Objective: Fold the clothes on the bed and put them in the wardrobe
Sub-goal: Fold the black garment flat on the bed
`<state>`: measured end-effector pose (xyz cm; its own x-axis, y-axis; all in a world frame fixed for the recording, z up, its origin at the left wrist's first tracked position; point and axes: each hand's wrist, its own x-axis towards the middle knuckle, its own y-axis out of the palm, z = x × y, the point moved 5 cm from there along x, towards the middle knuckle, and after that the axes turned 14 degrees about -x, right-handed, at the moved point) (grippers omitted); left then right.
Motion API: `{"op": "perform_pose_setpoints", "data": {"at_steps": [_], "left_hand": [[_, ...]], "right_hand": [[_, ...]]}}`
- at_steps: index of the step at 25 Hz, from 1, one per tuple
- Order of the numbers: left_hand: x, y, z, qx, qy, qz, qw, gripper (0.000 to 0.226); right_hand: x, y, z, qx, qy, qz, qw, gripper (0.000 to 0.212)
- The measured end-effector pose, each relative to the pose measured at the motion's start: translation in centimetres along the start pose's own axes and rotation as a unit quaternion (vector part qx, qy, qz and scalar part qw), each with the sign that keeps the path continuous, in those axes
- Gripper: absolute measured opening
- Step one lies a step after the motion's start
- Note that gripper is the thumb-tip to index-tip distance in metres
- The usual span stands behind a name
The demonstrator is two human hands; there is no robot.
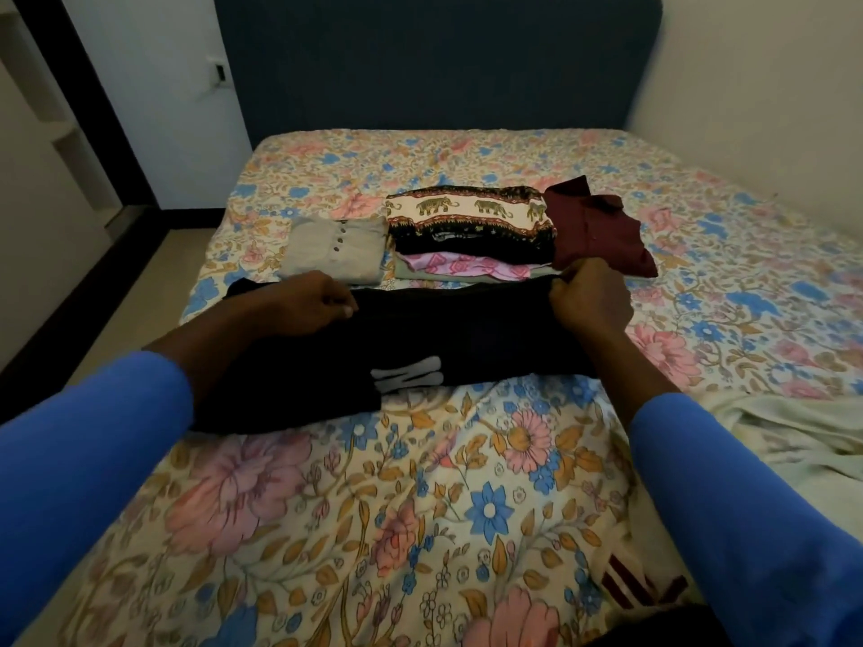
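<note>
Head view, single frame. Nearest on the bed (467, 506), a striped garment (647, 586) lies bunched at the lower right edge, with a pale cloth (770, 427) rumpled beyond it; neither looks folded. Mid-bed, the black garment (443, 329) lies across the sheet between both arms. The left hand (308, 301) has its fingers curled down onto the far edge, and the right hand (590, 301) pinches that same edge and lifts it slightly, so both hands are closed on the fabric. Risk one: the near hem is uneven, the left part reaching closer to the camera than the right, so folding from here would likely give a skewed, lopsided fold. Risk two: the right hand's pinch takes little cloth, and soft knit could slip out mid-fold. Risk three: the far edge sits just beside the folded stack (467, 221), and a sweep forward could catch its pink lower layer and topple or spread the pile. The garment is dark and limp with a white printed mark near its lower middle, and it appears already doubled once. Farther back, a grey buttoned top (334, 247) lies folded left of the stack and a maroon garment (597, 231) to its right. No wardrobe can be made out.
</note>
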<state>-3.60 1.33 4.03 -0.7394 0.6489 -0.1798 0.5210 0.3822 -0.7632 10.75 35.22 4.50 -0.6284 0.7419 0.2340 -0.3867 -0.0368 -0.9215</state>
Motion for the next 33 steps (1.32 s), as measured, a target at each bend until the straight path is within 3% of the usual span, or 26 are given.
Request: {"op": "perform_pose_setpoints", "data": {"at_steps": [2, 4, 7, 9, 11, 13, 14, 16, 17, 19, 21, 22, 23, 25, 27, 28, 30, 33], "left_hand": [[3.2, 0.5, 2.1, -0.027, -0.038, -0.01, 0.999, 0.023], [4.1, 1.8, 3.8, -0.032, -0.053, -0.078, 0.995, 0.028], [0.3, 3.1, 3.5, 0.055, 0.06, -0.26, 0.962, 0.039], [-4.6, 5.0, 2.4, 0.1, 0.156, -0.251, 0.95, 0.049], [-8.7, 6.7, 3.5, 0.179, 0.193, -0.187, 0.946, 0.061], [-10.6, 6.0, 6.2, 0.178, 0.146, -0.19, 0.954, 0.068], [-10.6, 4.7, 7.4, 0.112, 0.086, -0.208, 0.968, 0.069], [-9.9, 2.5, 10.2, -0.062, -0.034, -0.238, 0.969, 0.061], [-9.2, 2.1, 11.1, -0.079, -0.073, -0.219, 0.97, 0.054], [-7.9, 1.8, 11.9, -0.028, -0.073, -0.162, 0.984, 0.04], [-7.4, 1.4, 12.5, -0.03, -0.071, -0.137, 0.988, 0.027], [-7.1, 1.0, 12.8, -0.049, -0.072, -0.141, 0.986, 0.022], [-7.0, 0.6, 12.9, -0.073, -0.069, -0.155, 0.983, 0.02], [-7.0, -0.9, 13.0, -0.157, -0.047, -0.24, 0.957, 0.017], [-7.5, -2.1, 13.2, -0.244, -0.041, -0.34, 0.907, 0.019], [-7.4, -2.4, 13.7, -0.279, -0.052, -0.355, 0.891, 0.025], [-6.8, -2.3, 14.7, -0.297, -0.1, -0.309, 0.898, 0.043], [-6.7, -1.6, 15.6, -0.234, -0.145, -0.166, 0.947, 0.054]], "right_hand": [[0.4, 2.7, -0.1, 0.016, -0.005, 0.039, 0.999, 0.035], [-0.8, 5.9, -0.8, -0.005, -0.011, 0.098, 0.995, 0.049], [-3.3, 7.8, 0.1, -0.104, -0.074, 0.043, 0.991, 0.056], [-5.9, 8.0, 2.4, -0.056, -0.174, 0.026, 0.983, 0.055], [-8.4, 8.5, 5.3, 0.016, -0.27, 0.055, 0.961, 0.056], [-11.0, 9.2, 7.6, 0.034, -0.333, 0.086, 0.939, 0.056], [-11.9, 9.5, 8.6, 0.051, -0.346, 0.099, 0.931, 0.053], [-13.7, 9.1, 11.4, 0.111, -0.338, 0.113, 0.928, 0.043], [-14.2, 8.9, 12.8, 0.129, -0.326, 0.11, 0.93, 0.04], [-13.9, 9.2, 16.2, 0.138, -0.29, 0.138, 0.937, 0.046], [-13.1, 10.1, 19.5, 0.141, -0.246, 0.231, 0.931, 0.066], [-12.9, 10.8, 20.8, 0.131, -0.233, 0.276, 0.923, 0.066], [-13.1, 11.5, 21.6, 0.114, -0.226, 0.304, 0.918, 0.052], [-12.8, 12.2, 22.5, 0.132, -0.191, 0.264, 0.936, 0.009], [-12.7, 12.7, 22.0, 0.242, -0.095, 0.197, 0.945, 0.008], [-12.8, 13.1, 21.7, 0.309, -0.049, 0.187, 0.931, 0.007], [-13.1, 13.7, 21.7, 0.367, -0.017, 0.205, 0.907, 0.01], [-13.2, 14.0, 22.2, 0.261, -0.077, 0.255, 0.928, 0.037]]}}
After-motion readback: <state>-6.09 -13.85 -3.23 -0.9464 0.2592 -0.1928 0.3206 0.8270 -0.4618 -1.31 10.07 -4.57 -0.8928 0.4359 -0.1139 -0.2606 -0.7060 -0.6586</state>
